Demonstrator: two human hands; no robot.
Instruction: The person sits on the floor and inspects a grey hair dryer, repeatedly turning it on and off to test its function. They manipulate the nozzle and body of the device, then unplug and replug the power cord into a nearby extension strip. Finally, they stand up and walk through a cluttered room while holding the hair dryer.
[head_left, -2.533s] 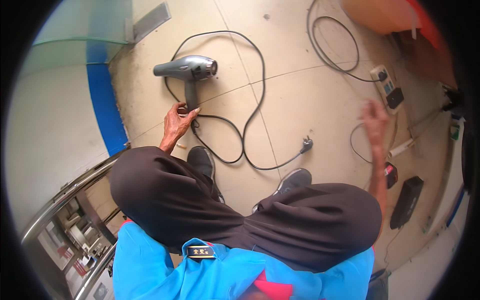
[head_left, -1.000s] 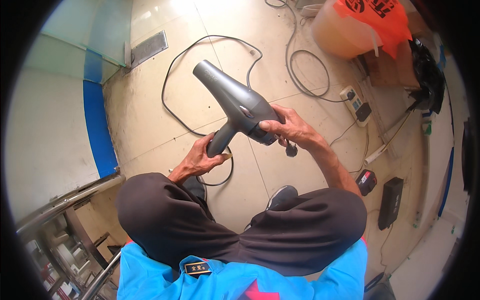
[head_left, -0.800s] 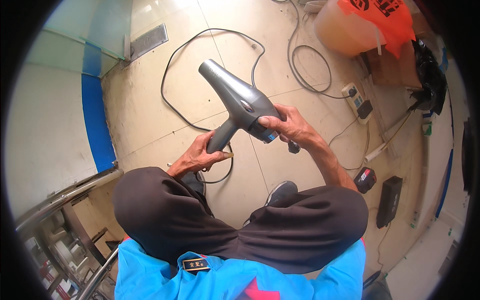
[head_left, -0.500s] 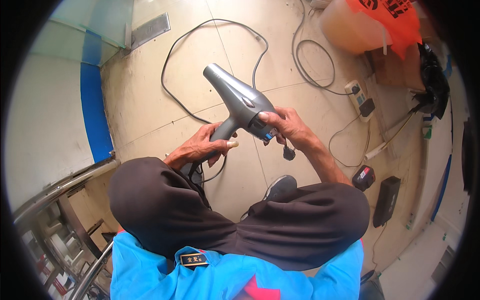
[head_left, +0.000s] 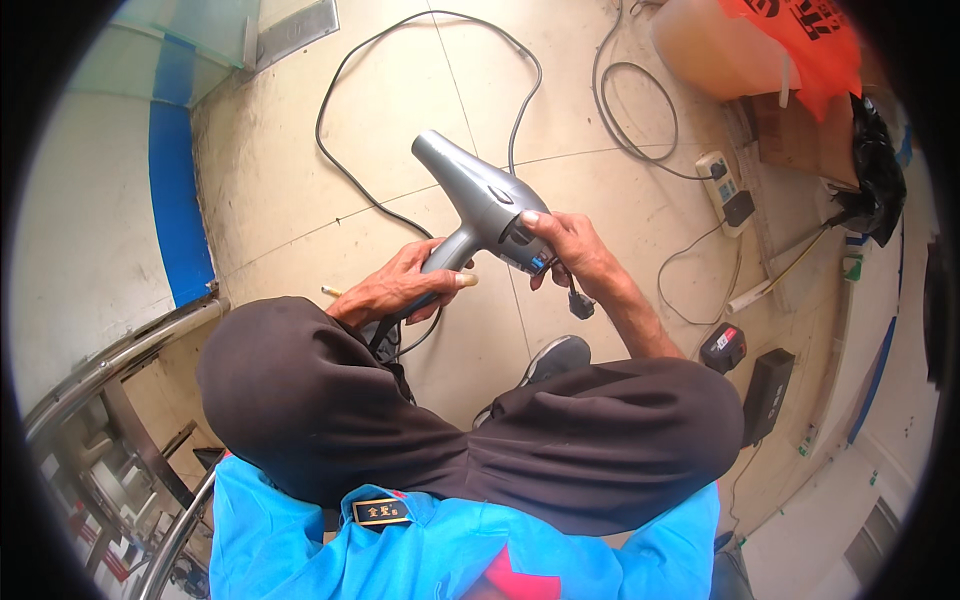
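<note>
A grey hair dryer (head_left: 465, 180) is held up between my two hands, its tapered nozzle pointing up and to the left. My left hand (head_left: 410, 285) is closed round the handle, thumb lying across it. My right hand (head_left: 568, 250) grips the rear of the body, thumb over a dark part beside a small blue area. A black plug (head_left: 581, 305) hangs just below my right fingers. The dryer's black cord (head_left: 513, 140) lies on the tiled floor in a wide loop beyond the dryer. My dark-trousered knees are bent beneath my forearms.
At right lie a power strip (head_left: 725, 200), a coiled cable, a battery pack (head_left: 722, 348) and a black box (head_left: 766, 395). An orange bag (head_left: 810, 50) on a pale tub and a black bag (head_left: 875, 180) sit behind. A metal rail (head_left: 120, 365) runs along the left.
The dryer lay on the floor earlier; both hands have since lifted it, my right hand coming over from the right. In the latest frames its nozzle has shifted slightly right and down.
</note>
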